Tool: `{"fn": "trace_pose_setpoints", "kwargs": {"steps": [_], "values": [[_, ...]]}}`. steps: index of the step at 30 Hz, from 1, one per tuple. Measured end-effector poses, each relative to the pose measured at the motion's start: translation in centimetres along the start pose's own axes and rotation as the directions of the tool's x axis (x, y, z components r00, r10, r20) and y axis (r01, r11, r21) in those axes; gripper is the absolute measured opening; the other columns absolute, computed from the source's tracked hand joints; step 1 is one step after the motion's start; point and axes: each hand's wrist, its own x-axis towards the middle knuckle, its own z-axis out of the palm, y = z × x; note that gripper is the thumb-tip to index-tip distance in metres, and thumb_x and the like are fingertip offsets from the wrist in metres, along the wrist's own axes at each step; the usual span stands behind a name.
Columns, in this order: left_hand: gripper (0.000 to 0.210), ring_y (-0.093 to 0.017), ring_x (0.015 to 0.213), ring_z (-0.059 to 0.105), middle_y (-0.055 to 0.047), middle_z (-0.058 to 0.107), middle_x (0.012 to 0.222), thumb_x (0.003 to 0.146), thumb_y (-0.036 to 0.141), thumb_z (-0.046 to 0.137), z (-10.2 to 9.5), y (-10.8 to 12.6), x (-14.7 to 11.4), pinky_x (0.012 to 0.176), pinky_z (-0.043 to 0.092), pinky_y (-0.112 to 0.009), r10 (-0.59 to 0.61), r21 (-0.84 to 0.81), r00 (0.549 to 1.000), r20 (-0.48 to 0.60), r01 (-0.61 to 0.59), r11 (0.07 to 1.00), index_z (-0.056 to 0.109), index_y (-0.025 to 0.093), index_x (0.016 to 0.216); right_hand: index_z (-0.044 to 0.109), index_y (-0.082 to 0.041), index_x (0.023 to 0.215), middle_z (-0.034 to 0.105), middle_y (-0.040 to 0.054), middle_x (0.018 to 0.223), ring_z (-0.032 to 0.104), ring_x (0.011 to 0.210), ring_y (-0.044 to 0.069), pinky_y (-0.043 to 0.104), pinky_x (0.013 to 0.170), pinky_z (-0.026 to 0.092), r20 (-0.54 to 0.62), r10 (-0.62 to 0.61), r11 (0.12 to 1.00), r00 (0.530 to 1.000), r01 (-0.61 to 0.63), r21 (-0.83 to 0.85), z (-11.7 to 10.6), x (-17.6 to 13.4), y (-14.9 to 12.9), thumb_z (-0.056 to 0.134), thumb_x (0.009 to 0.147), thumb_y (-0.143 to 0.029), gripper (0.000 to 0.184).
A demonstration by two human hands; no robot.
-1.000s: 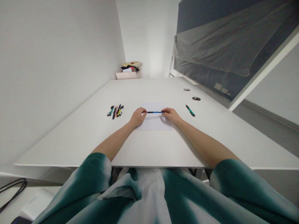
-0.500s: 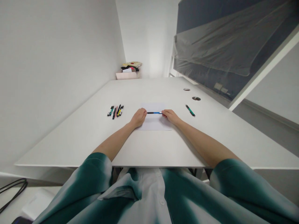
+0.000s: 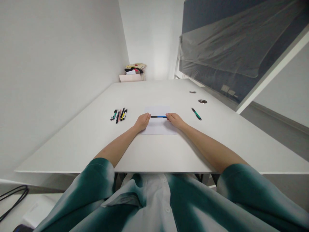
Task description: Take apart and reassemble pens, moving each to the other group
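Note:
A blue pen with a black grip section [image 3: 158, 116] lies level between my two hands, above a white sheet of paper [image 3: 159, 129]. My left hand [image 3: 143, 121] pinches its black end. At the blue end, my right hand [image 3: 175, 120] has its fingers closed around the pen. Both pen ends are partly hidden by my fingers. The paper lies flat on the white table [image 3: 154, 151], under and between my hands.
Several pens and markers [image 3: 118, 115] lie side by side left of the paper. A green and black pen [image 3: 196, 114] rests to the right. Two round grommets [image 3: 202, 101] sit further back, and a box with cloth items [image 3: 131, 77] stands at the far end.
My left hand and the pen have shifted very slightly to the left. Both hands keep hold of the pen, and the other pens have not moved.

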Motion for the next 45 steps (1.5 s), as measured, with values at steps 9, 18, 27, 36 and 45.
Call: {"fn": "trace_pose_setpoints", "kwargs": {"steps": [9,18,27,36,45], "values": [[0.043,-0.02,0.068,0.048,-0.002,0.046,0.062,0.1,0.049,0.037,-0.2,0.2,0.1,0.073,0.037,-0.034,-0.054,0.001,0.998,0.021,0.054,0.999,0.045,0.023,0.066,0.052,-0.022,0.066,0.05,0.001,0.061,0.045,0.063,0.017,0.029,0.064,0.032,-0.006,-0.022,0.997,1.0,0.021,-0.07,0.1,0.1,-0.1,0.035,0.086,-0.07,0.054],[0.042,-0.017,0.065,0.044,0.0,0.043,0.062,0.101,0.045,0.034,-0.2,0.4,0.0,0.068,0.035,-0.031,-0.091,-0.018,0.995,0.037,0.091,0.996,0.04,0.022,0.067,0.057,-0.02,0.07,0.056,0.0022,0.063,0.05,0.065,0.018,0.028,0.066,0.036,0.003,-0.072,0.985,0.997,0.072,-0.157,0.3,0.1,0.3,0.033,0.093,-0.061,0.052],[0.044,-0.015,0.061,0.043,0.002,0.04,0.057,0.101,0.044,0.034,0.0,0.3,0.2,0.063,0.037,-0.029,-0.16,-0.085,0.984,0.082,0.167,0.982,0.041,0.021,0.063,0.061,-0.018,0.073,0.059,0.0033,0.065,0.053,0.064,0.017,0.028,0.065,0.036,0.014,-0.138,0.963,0.99,0.137,-0.231,0.1,-0.1,0.0,0.035,0.096,-0.05,0.047],[0.04,-0.014,0.063,0.053,0.0,0.055,0.063,0.099,0.038,0.031,0.2,-0.4,0.4,0.064,0.043,-0.028,-0.228,-0.29,0.973,-0.027,0.211,0.933,0.056,0.018,0.076,0.061,-0.018,0.073,0.058,0.0023,0.065,0.051,0.063,0.016,0.026,0.062,0.033,-0.036,-0.188,0.95,0.982,0.172,-0.26,0.2,0.2,0.1,0.039,0.095,-0.047,0.043],[0.02,-0.017,0.086,0.061,-0.006,0.067,0.096,0.09,0.022,0.05,-0.6,0.0,-0.2,0.078,0.049,-0.03,0.02,-0.04,0.998,-0.057,-0.023,0.999,0.059,0.018,0.107,0.065,-0.017,0.078,0.063,0.0045,0.069,0.055,0.068,0.018,0.027,0.065,0.038,-0.058,-0.156,0.959,0.986,0.137,-0.248,-0.3,0.4,0.8,0.037,0.096,-0.046,0.045]]}}
